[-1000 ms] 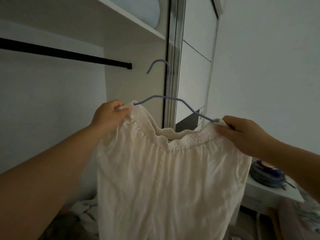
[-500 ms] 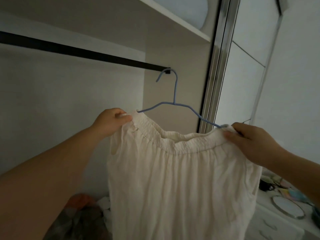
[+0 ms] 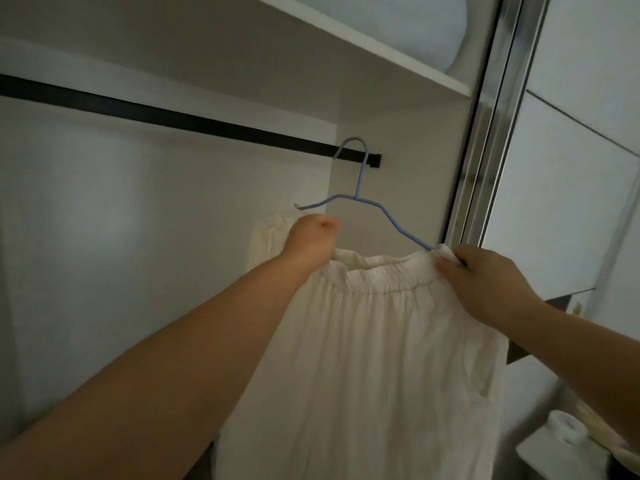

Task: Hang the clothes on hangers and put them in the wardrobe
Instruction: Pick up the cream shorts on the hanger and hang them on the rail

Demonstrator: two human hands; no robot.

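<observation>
A cream garment [image 3: 381, 358] with a gathered elastic waistband hangs from a thin blue wire hanger [image 3: 360, 188]. The hanger's hook arcs over the black wardrobe rod [image 3: 173, 117] near the rod's right end. My left hand [image 3: 310, 245] is curled around the left side of the waistband, just below the hanger's left tip, which sticks out bare. My right hand [image 3: 485, 277] pinches the waistband at the hanger's right end. The hanger's right arm slants down into the fabric there.
A white shelf [image 3: 381, 46] with a pale bundle on it runs above the rod. The sliding door's metal frame [image 3: 491, 133] stands right of the hanger. A white side table [image 3: 554, 455] with small items sits at the lower right.
Both hands carried the hanger and garment up and into the wardrobe. The hook went from in front of the rod's end to over the rod. The left tip of the hanger now shows bare.
</observation>
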